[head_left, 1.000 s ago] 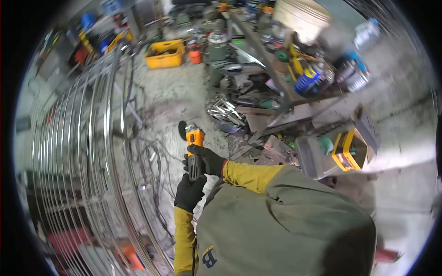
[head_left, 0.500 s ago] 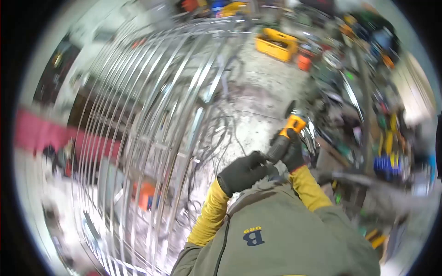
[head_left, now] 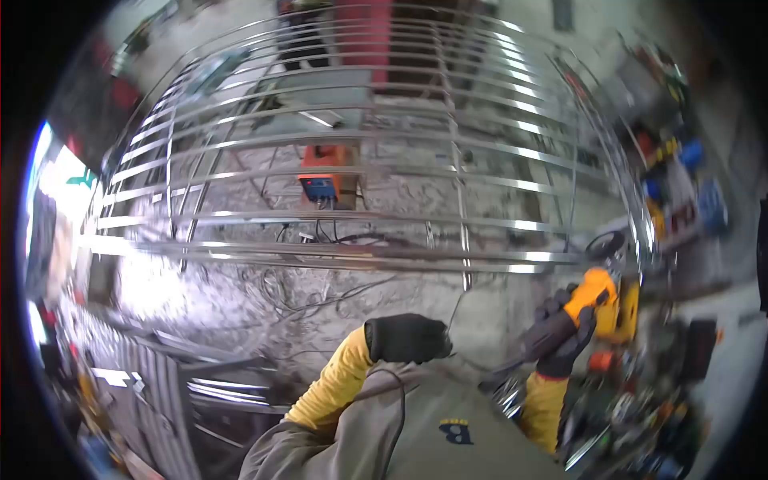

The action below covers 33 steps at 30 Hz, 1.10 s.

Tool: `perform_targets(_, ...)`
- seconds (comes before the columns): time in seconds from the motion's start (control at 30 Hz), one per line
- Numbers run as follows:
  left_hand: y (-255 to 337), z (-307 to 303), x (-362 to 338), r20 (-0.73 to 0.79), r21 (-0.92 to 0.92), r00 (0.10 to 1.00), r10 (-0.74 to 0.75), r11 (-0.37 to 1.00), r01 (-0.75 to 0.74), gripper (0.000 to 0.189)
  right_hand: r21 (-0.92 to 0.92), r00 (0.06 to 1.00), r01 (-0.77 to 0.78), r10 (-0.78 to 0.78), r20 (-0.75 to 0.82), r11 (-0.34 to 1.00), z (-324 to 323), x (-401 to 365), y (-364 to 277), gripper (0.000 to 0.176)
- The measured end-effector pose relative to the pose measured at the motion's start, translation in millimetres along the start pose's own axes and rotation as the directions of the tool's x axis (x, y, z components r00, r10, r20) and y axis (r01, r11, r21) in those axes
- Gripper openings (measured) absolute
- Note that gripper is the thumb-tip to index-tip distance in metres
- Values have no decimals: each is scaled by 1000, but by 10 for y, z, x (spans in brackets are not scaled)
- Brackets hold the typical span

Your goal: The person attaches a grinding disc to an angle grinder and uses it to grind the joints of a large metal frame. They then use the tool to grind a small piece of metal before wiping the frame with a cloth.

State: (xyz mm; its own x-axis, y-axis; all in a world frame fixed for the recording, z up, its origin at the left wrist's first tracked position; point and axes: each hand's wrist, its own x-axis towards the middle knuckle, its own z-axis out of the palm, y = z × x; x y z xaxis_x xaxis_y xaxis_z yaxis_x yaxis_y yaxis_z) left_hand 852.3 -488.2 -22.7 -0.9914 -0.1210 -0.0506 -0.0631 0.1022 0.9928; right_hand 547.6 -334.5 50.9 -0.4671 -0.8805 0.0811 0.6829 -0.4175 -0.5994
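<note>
one grinder [head_left: 590,298] in right hand [head_left: 564,346] — disc [head_left: 606,243] blurred

The place is a metal-fabrication workshop. A large grille of shiny stainless-steel bars [head_left: 360,152] spans the far side, with an orange box-shaped machine [head_left: 324,178] on the floor behind it. Dark tangled cables [head_left: 320,294] lie over the dusty grey concrete floor [head_left: 192,284]. At the near right is an orange-and-black angle grinder [head_left: 596,298]. Blurred, colourful clutter [head_left: 680,196] crowds the far right.

The gloved right hand [head_left: 564,346] clasps an orange angle grinder [head_left: 598,294] just beside a stainless-steel bar grille [head_left: 360,192]; the gloved left hand [head_left: 406,338] is fisted near the chest.
</note>
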Motion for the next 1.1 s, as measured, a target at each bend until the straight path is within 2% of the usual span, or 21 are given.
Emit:
perform_targets(0.03, -37, -3, -36, -83, 41, 994, 67, 997, -63, 32, -12, 998, -55, 56, 35, 998, 63, 119, 44, 50)
perform_targets(0.1, 598, -179, -232, -158, 53, 948, -275, 957, 286, 32, -38, 986, -145, 147, 83, 989, 330, 358, 219, 53)
perform_targets(0.13, 646, -185, -322, -188, 50, 944, -271, 957, 285, 32, -51, 974, -186, 191, 121, 981, 416, 489, 328, 53)
perform_targets(0.23, 767, -123, -542, -323, -241, 828, -458, 886, 396, 34, -126, 921, -299, 321, 222, 946, 554, 820, 645, 53)
perform_targets(0.3, 591, 120, -651, -518, -468, 732, -443, 863, 192, 31, -192, 877, -356, 398, 270, 915, 676, 942, 824, 52)
perform_targets(0.4, 625, 417, -832, -667, -477, 596, -447, 871, 119, 30, -257, 799, -448, 513, 315, 856, 700, 1046, 1115, 53)
perform_targets(0.43, 514, 632, -828, -761, -548, 465, -452, 832, -89, 31, -271, 737, -508, 576, 354, 818, 651, 1091, 1166, 53)
perform_targets(0.5, 817, 940, -782, -847, -519, 195, -494, 848, -108, 33, -349, 619, -597, 691, 373, 723, 550, 1152, 1329, 53)
perform_targets(0.53, 811, 1116, -683, -876, -473, 23, -482, 849, -233, 34, -327, 610, -559, 645, 461, 762, 656, 1131, 1396, 53)
perform_targets(0.57, 865, 1284, -402, -874, -399, -143, -464, 855, -332, 34, -325, 579, -565, 645, 499, 758, 684, 1194, 1272, 52)
perform_targets(0.6, 932, 1438, -257, -842, -360, -239, -483, 834, -418, 35, -339, 545, -584, 666, 510, 737, 672, 1221, 1261, 51)
perform_targets(0.7, 803, 1903, 25, -781, -316, -413, -468, 868, -384, 36, -361, 475, -636, 714, 514, 682, 583, 1330, 1309, 48)
perform_targets(0.77, 859, 2164, 217, -753, -292, -463, -468, 868, -402, 37, -381, 431, -667, 748, 505, 641, 502, 1454, 1309, 46)
perform_targets(0.83, 1040, 2496, 381, -638, -263, -587, -498, 858, -442, 39, -358, 459, -724, 799, 388, 590, 487, 1499, 1419, 42)
perform_targets(0.87, 1072, 2654, 424, -657, -218, -614, -438, 889, -402, 42, -411, 462, -694, 803, 375, 591, 426, 1590, 1489, 44)
perform_targets(0.9, 1114, 2798, 460, -644, -184, -683, -344, 937, -298, 42, -396, 443, -701, 797, 411, 593, 373, 1677, 1581, 44)
perform_targets(0.93, 1165, 2966, 512, -610, -170, -751, -254, 967, -189, 42, -402, 345, -753, 833, 433, 521, 370, 1797, 1670, 45)
perform_targets(0.97, 1225, 3119, 596, -537, -77, -822, -191, 981, -177, 41, -472, 465, -593, 756, 461, 653, 361, 1817, 1719, 44)
perform_targets(1.0, 1308, 3259, 672, -435, -9, -882, -182, 980, -198, 33, -530, 313, -605, 790, 527, 594, 472, 1808, 1660, 46)
perform_targets(1.03, 1365, 3519, 728, -359, -14, -915, -183, 981, -191, 33, -509, 276, -652, 801, 532, 563, 434, 1938, 1755, 45)
perform_targets(1.1, 1435, 3823, 822, -118, -63, -991, 64, 995, 72, 33, -461, 195, -738, 810, 553, 493, 525, 1847, 1691, 40)
